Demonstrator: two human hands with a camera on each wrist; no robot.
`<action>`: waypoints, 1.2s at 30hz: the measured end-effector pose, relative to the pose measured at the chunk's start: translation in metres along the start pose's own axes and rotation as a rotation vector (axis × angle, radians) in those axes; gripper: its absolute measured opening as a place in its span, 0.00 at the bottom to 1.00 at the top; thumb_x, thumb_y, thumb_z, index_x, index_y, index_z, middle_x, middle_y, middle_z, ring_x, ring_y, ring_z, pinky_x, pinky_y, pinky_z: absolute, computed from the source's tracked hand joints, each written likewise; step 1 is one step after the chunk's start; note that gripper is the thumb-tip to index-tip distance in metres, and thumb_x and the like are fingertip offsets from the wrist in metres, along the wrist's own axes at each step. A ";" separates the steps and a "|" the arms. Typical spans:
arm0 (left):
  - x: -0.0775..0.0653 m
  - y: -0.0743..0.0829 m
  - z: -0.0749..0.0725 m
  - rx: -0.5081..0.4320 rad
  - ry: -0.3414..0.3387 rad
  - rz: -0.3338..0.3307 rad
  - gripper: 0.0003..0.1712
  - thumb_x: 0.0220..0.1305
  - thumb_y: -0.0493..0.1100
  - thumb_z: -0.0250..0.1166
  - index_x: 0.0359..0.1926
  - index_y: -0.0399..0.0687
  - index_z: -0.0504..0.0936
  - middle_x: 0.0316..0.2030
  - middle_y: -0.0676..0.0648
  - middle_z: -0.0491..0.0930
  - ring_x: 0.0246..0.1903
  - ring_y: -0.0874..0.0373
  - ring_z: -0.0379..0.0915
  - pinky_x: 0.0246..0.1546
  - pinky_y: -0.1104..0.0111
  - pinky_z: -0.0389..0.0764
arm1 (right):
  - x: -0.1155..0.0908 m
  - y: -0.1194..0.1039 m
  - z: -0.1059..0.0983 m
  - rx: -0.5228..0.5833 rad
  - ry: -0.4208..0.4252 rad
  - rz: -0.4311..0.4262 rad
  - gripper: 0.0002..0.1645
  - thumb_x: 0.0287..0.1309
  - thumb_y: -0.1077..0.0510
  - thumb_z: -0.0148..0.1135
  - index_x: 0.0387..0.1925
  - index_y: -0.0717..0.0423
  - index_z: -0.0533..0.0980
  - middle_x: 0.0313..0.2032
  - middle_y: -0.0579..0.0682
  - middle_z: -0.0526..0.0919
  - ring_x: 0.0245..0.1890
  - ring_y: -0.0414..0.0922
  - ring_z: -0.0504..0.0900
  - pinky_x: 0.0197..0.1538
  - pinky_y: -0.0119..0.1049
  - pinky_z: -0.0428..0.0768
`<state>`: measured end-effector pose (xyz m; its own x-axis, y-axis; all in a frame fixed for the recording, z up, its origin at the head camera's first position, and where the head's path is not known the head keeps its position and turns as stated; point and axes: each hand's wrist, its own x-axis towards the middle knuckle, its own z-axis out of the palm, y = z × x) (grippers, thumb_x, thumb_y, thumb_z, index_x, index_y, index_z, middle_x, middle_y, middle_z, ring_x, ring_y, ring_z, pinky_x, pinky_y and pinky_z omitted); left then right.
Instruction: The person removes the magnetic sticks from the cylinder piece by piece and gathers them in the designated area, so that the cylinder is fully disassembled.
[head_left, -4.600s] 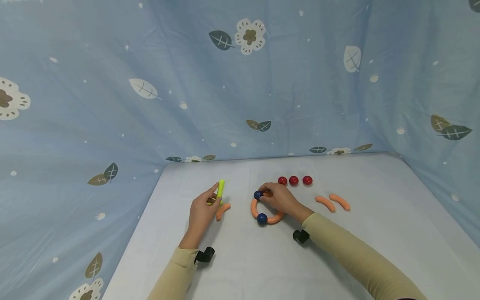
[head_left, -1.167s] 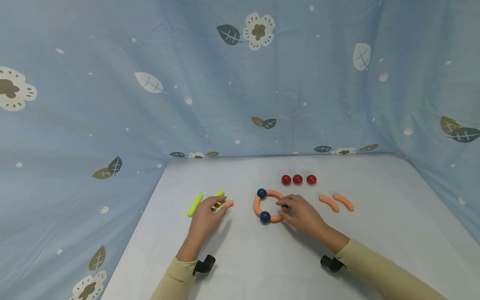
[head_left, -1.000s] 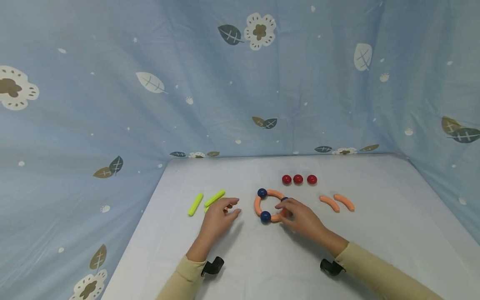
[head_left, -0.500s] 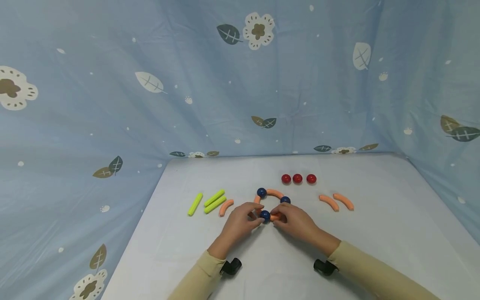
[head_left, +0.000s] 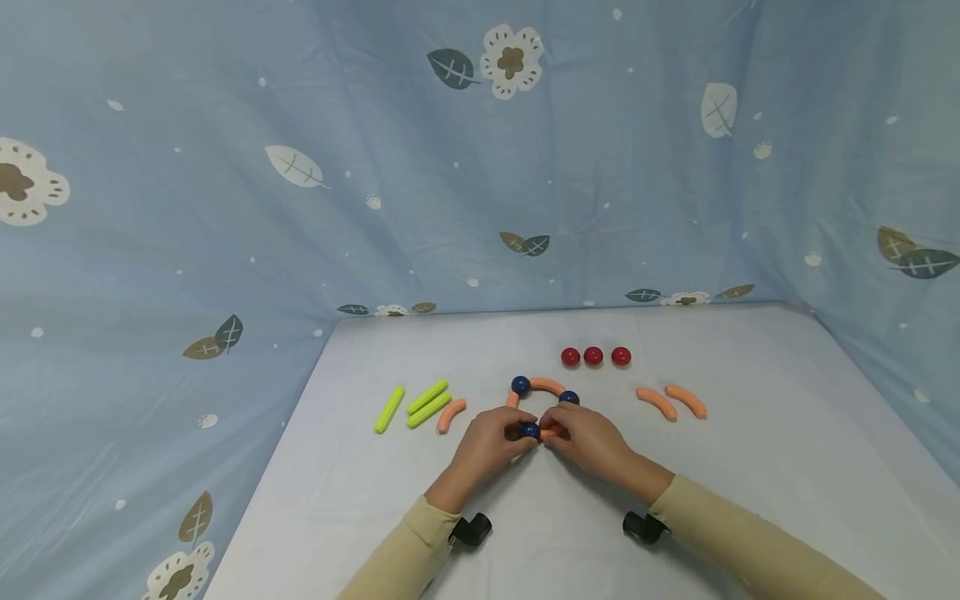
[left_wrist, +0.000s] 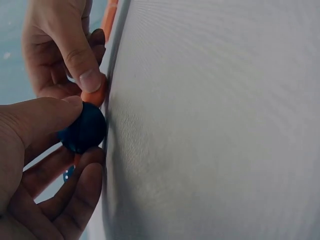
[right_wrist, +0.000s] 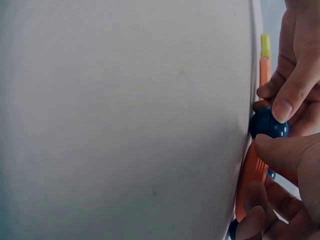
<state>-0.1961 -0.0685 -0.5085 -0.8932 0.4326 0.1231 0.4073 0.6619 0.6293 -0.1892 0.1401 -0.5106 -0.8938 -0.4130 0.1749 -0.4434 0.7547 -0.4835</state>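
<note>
Bent orange magnetic-looking sticks and dark blue balls form a ring on the white table. My left hand [head_left: 483,443] pinches the ring's near blue ball [left_wrist: 87,129] between thumb and fingers. Right beside it, my right hand [head_left: 590,440] grips the curved orange stick [right_wrist: 251,172] whose end meets that ball. Farther round the ring sit another blue ball [head_left: 521,385], a curved orange stick [head_left: 547,386] and a third blue ball [head_left: 569,399]. The ring's left orange stick [head_left: 512,401] is partly covered by my left hand.
Several yellow-green sticks [head_left: 428,397] and a curved orange stick [head_left: 452,415] lie left of the ring on the table [head_left: 360,517]. Red balls [head_left: 593,357] line up behind it. Two more orange sticks [head_left: 657,405] lie to the right. A blue patterned curtain [head_left: 420,208] stands behind.
My left hand has let go of a yellow-green stick and moved right to the near blue ball. My right hand has come from the ring's far side to its near orange stick.
</note>
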 end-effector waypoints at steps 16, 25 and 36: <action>-0.006 0.011 0.005 -0.023 0.022 -0.071 0.19 0.59 0.46 0.77 0.52 0.51 0.89 0.36 0.58 0.85 0.32 0.69 0.76 0.34 0.75 0.77 | 0.002 0.012 -0.012 -0.068 -0.040 0.053 0.10 0.58 0.57 0.75 0.42 0.45 0.84 0.38 0.39 0.81 0.36 0.37 0.77 0.43 0.37 0.82; -0.009 0.016 0.008 -0.044 0.008 -0.078 0.21 0.60 0.46 0.76 0.54 0.49 0.88 0.37 0.56 0.86 0.33 0.68 0.77 0.34 0.75 0.77 | 0.002 0.019 -0.013 -0.082 -0.029 0.041 0.11 0.59 0.59 0.74 0.43 0.46 0.84 0.37 0.38 0.80 0.37 0.37 0.77 0.44 0.37 0.83; -0.011 0.014 0.005 -0.050 0.012 -0.058 0.23 0.62 0.47 0.75 0.58 0.51 0.86 0.38 0.57 0.85 0.36 0.68 0.79 0.39 0.73 0.81 | 0.000 0.019 -0.014 -0.049 0.009 0.033 0.13 0.58 0.60 0.75 0.45 0.47 0.84 0.43 0.41 0.82 0.39 0.37 0.80 0.45 0.38 0.84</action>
<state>-0.1791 -0.0610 -0.5044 -0.9173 0.3869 0.0943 0.3450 0.6538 0.6734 -0.1983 0.1616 -0.5076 -0.9086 -0.3828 0.1672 -0.4160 0.7920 -0.4470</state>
